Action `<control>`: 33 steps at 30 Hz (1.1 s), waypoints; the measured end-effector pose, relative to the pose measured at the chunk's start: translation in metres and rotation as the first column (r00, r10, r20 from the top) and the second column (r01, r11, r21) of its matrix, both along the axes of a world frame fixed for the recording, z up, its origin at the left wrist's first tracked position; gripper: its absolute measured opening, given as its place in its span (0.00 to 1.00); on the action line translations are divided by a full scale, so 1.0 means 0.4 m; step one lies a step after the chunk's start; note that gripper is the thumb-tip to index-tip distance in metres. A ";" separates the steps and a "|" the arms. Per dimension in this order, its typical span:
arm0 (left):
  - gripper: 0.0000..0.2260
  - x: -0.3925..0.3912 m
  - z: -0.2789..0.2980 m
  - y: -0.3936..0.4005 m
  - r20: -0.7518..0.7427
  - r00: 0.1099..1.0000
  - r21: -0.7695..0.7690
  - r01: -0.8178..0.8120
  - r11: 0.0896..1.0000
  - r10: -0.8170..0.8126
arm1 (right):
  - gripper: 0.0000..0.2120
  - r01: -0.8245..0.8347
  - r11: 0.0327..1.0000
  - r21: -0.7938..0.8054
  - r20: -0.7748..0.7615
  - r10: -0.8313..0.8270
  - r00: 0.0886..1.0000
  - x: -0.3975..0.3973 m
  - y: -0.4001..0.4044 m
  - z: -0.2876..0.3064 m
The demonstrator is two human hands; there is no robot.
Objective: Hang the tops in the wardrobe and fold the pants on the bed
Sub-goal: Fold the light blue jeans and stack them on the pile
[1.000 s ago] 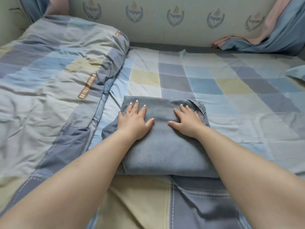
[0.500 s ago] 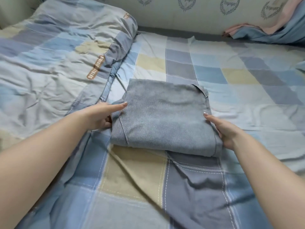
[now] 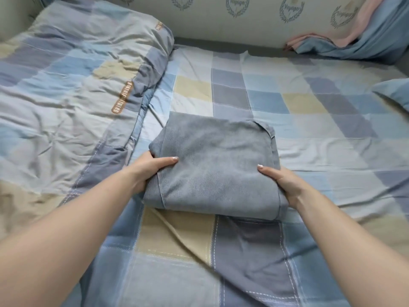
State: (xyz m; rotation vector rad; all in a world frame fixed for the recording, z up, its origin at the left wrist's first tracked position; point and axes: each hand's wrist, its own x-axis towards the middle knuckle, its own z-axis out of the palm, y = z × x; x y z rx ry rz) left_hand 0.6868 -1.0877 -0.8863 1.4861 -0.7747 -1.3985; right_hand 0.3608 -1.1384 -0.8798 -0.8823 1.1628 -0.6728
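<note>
Both hands grip the folded pants [image 3: 218, 165] from opposite sides. Left hand [image 3: 148, 171]: thumb lies flat on top of the fabric, pointing right, remaining fingers tucked under the left edge and hidden. Right hand [image 3: 281, 182]: thumb on top near the right edge, remaining fingers wrapped under that side, also hidden. Bare forearms run in from the bottom corners of the view.

Pants: grey-blue, folded into a thick, roughly square bundle, several layers showing at the near edge. A seam runs down the left part of the top face. A small flap of fabric sticks out at the far right corner. Cannot tell whether the bundle is resting on the bed or lifted slightly off it.

Bundle sits near the middle of the bed [image 3: 309, 103], on a checked sheet in blue, grey and pale yellow squares. Near edge of the bundle overlaps a rumpled quilt [image 3: 66, 85] in the same check pattern, which spreads across the left side and the foreground. Quilt carries orange label strips with lettering, too blurred to read.

Far side: a padded headboard [image 3: 221, 21] in pale fabric, printed with wreath emblems. Pink and blue bedding [image 3: 345, 45] is bunched against it at far right. Corner of a blue pillow [image 3: 394, 94] shows at the right edge, well apart from the pants.
</note>
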 end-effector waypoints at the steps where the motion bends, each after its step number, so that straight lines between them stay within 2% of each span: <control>1: 0.12 -0.014 0.021 0.018 0.005 1.000 -0.014 0.018 1.000 -0.018 | 0.11 0.014 1.000 0.003 0.012 -0.014 1.000 -0.017 0.031 0.023; 8: 0.13 -0.129 0.199 0.137 -0.028 0.986 -0.032 0.166 0.986 -0.167 | 0.18 0.167 0.985 0.034 0.003 -0.167 0.986 -0.145 0.263 0.223; 13: 0.16 -0.239 0.474 0.224 -0.051 0.942 0.028 0.334 0.942 -0.332 | 0.16 0.355 0.931 0.082 -0.017 -0.355 0.935 -0.245 0.500 0.513; 17: 0.23 -0.349 0.737 0.289 -0.050 0.852 0.028 0.523 0.852 -0.522 | 0.20 0.541 0.832 0.121 -0.055 -0.539 0.841 -0.319 0.722 0.782; 19: 0.25 -0.386 0.842 0.314 -0.054 0.806 0.012 0.591 0.807 -0.589 | 0.17 0.604 0.786 0.133 -0.033 -0.606 0.795 -0.331 0.815 0.872; 20: 0.26 -0.441 0.941 0.341 -0.041 0.742 0.022 0.670 0.742 -0.669 | 0.14 0.686 0.720 0.105 -0.035 -0.687 0.726 -0.353 0.918 0.969; 23: 0.24 -0.510 1.079 0.403 -0.038 0.654 0.002 0.756 0.655 -0.755 | 0.06 0.785 0.614 0.080 -0.004 -0.788 0.616 -0.339 1.082 1.095; 27: 0.21 -0.652 1.298 0.564 0.022 0.451 -0.011 0.892 0.451 -0.892 | 0.09 0.927 0.371 0.053 -0.004 -0.928 0.371 -0.307 1.394 1.282; 28: 0.21 -0.700 1.351 0.628 0.057 0.372 -0.012 0.928 0.372 -0.926 | 0.10 0.956 0.289 0.045 -0.010 -0.957 0.289 -0.293 1.499 1.333; 33: 0.17 -0.888 1.501 0.920 0.051 0.086 -0.024 0.996 0.085 -0.995 | 0.14 1.000 0.000 -0.011 -0.007 -1.000 0.000 -0.239 1.877 1.456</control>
